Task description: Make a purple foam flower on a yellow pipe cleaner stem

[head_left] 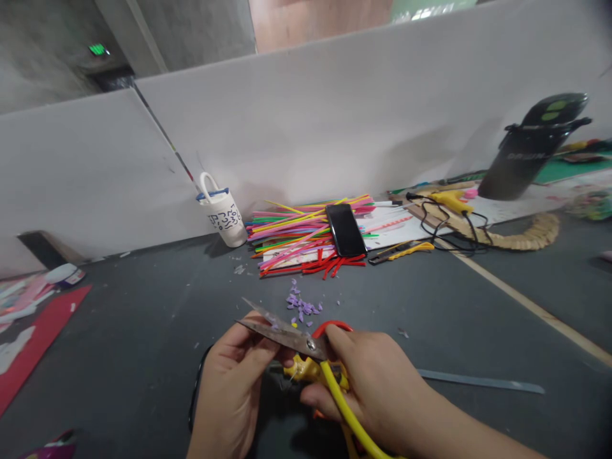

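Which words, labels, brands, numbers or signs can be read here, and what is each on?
"DA…": tall black tumbler; the remaining letters are too blurred.
White cup with a looped handle: black lettering, too distorted to read surely.
Glowing green sign, upper left: too blurred.
Small round white-and-blue tub: label too small.
No numbers are readable.

Lettering on the white cup (224,220) and black tumbler (519,159) is illegible.

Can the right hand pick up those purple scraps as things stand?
Probably not right away: the right hand is holding the scissors, which would likely need setting down first. The purple scraps lie just beyond, mostly uncovered, on the table.
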A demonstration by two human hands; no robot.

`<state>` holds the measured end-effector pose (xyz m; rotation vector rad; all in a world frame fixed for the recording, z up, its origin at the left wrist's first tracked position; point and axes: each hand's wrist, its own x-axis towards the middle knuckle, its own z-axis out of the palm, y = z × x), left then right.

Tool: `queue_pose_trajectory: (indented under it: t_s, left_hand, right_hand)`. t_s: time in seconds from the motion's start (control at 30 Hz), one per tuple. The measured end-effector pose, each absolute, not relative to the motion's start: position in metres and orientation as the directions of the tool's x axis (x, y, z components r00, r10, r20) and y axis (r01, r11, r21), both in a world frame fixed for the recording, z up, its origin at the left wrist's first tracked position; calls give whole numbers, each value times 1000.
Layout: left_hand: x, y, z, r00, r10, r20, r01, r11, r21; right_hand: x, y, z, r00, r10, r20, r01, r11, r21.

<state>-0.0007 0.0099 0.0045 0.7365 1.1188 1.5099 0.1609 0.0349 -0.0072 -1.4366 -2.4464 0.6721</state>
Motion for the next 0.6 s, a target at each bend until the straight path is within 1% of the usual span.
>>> queue_pose_trajectory:
  t_s: [0.23,0.43,0.6]
  left_hand:
    - [-2,9,5,-251,959,-133,-379,29,925]
    - [-4,10,4,-240,965,-107,-358,14,934]
    - [-4,10,4,-226,968,-107,-371,17,929]
  right_hand:
    - [159,34,-5,-491,867,-83,782,397,-480]
    - [160,38,-7,-469,878,-89,808,387,-445]
    - [164,39,-6,-470,882,-29,762,389,-517]
